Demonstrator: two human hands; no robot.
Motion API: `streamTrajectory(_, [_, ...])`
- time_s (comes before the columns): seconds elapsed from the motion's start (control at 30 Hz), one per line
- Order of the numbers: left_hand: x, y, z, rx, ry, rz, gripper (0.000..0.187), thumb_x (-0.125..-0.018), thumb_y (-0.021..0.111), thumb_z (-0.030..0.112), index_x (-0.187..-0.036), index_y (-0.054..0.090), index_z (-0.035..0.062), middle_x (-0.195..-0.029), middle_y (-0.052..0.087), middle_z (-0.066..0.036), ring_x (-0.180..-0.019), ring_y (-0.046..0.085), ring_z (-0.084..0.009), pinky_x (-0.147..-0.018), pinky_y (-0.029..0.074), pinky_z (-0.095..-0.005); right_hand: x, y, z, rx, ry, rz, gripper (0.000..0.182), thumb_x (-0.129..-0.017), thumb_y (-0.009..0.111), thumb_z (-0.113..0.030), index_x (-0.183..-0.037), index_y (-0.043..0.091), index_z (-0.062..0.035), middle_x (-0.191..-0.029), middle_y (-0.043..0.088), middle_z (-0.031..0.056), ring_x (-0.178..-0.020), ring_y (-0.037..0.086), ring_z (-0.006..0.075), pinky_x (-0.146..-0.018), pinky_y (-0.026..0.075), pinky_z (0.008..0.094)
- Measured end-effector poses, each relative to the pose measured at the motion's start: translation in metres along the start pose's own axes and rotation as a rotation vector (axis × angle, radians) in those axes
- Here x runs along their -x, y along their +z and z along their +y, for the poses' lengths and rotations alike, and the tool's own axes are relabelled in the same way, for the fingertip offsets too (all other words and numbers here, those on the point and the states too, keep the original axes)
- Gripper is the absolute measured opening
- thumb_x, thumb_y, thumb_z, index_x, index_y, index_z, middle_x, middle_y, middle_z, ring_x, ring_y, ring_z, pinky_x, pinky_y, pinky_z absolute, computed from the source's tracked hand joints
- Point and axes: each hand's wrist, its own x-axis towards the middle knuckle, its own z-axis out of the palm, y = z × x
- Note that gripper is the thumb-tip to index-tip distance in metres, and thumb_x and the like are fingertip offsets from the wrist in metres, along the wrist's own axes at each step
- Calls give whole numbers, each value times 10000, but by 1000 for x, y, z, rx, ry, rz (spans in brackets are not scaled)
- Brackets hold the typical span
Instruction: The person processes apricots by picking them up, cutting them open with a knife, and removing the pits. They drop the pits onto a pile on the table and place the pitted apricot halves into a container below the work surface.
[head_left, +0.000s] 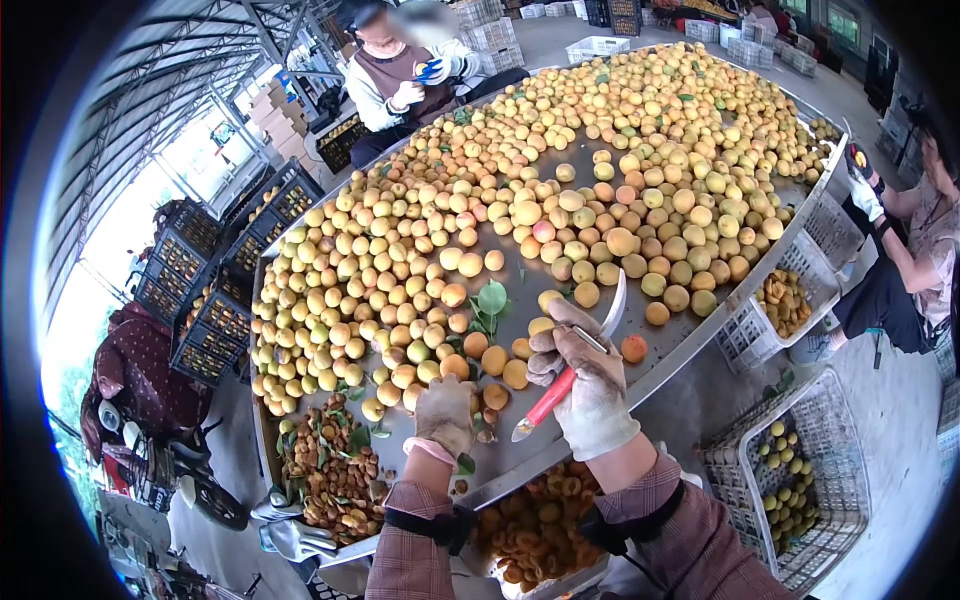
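My left hand [445, 412], in a pale, soiled glove, reaches down among the apricots [372, 262] at the near edge of the metal table. Its fingertips point away from me, so whether they grip a fruit is hidden. My right hand [588, 385], also gloved, is closed around a red-handled curved knife [545, 405]. The hooked blade rises above the fist, and the handle's end points down to the left. Several apricots lie between my hands, beside a green leafy sprig [489, 303]. Left of my left hand sits a heap of brownish apricot pits [325, 470].
Below the table edge stands a container of halved apricots [540, 520]. A grey crate [845, 450] with greenish fruit is at right; another crate [745, 335] is beyond it. Co-workers sit at the far left [400, 85] and right [915, 235]. Black crates [215, 320] are stacked left.
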Motion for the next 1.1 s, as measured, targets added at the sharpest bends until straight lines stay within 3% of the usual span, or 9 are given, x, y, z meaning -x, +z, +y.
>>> streamTrajectory(0.1, [13, 9, -9, -80, 15, 35, 415, -700, 668, 92, -1111, 624, 124, -1004, 603, -105, -956, 592, -269, -809, 495, -342, 10, 6, 0, 105, 69, -16, 331, -883, 590, -109, -1201, 557, -23, -814, 640, 95, -632, 560, 177, -584, 440, 304])
streamTrajectory(0.17, [39, 19, -17, 1298, -5, 125, 292, -826, 584, 110, -1100, 595, 11, -967, 601, -86, -873, 599, -218, -703, 500, -284, 14, 7, 4, 70, 139, -93, 297, -860, 620, -81, -1147, 587, -14, -798, 632, 101, -607, 566, 177, -552, 440, 278])
streamTrajectory(0.2, [55, 24, -27, 1083, 167, 254, 370, -862, 515, 54, -1215, 503, -58, -1034, 593, -108, -887, 593, -197, -718, 498, -271, 13, 9, 5, 99, 171, -85, 291, -861, 621, -85, -1143, 591, -17, -805, 639, 97, -606, 575, 176, -551, 448, 273])
streamTrajectory(0.3, [90, 0, -30, 2268, -49, 141, 542, -828, 667, 131, -1291, 443, -43, -1143, 580, -145, -937, 626, -234, -775, 541, -325, 21, 15, 12, 167, 240, -92, 267, -888, 614, -125, -1136, 605, -27, -808, 647, 82, -602, 588, 148, -552, 471, 254])
streamTrajectory(0.33, [100, -7, -30, 2378, -40, 178, 561, -832, 688, 175, -1300, 443, -14, -1136, 583, -132, -922, 627, -237, -789, 551, -351, 18, 11, 17, 142, 296, -146, 263, -885, 605, -118, -1128, 602, -15, -810, 641, 99, -623, 598, 165, -575, 483, 269])
streamTrajectory(0.6, [113, 25, -43, 2508, 91, 405, 458, -870, 656, 193, -1261, 492, 21, -1122, 588, -130, -846, 624, -214, -739, 548, -331, 48, 27, 60, 551, 709, -355, 279, -879, 599, -92, -1145, 608, -8, -793, 592, 35, -606, 553, 107, -538, 435, 219])
streamTrajectory(0.83, [107, 52, -66, 2966, -378, 380, 360, -909, 593, 262, -1172, 514, 29, -1131, 585, -189, -840, 635, -259, -705, 563, -381, 57, 16, 94, 714, 732, -386, 238, -874, 568, -46, -1103, 614, 2, -762, 555, 30, -603, 524, 97, -534, 426, 220])
streamTrajectory(1.03, [114, 11, -41, 2770, -192, 404, 455, -925, 560, 285, -1288, 440, 38, -1189, 560, -185, -914, 626, -275, -782, 567, -418, 57, 18, 99, 761, 759, -389, 190, -874, 581, -110, -1041, 646, -48, -718, 566, -9, -592, 518, 69, -544, 433, 226])
streamTrajectory(1.1, [115, 13, -41, 2701, -77, 385, 544, -926, 557, 298, -1359, 371, 25, -1210, 555, -172, -1002, 611, -283, -822, 553, -439, 59, 13, 107, 925, 605, -554, 177, -876, 563, -50, -1037, 626, -12, -752, 570, 7, -612, 543, 80, -542, 430, 204])
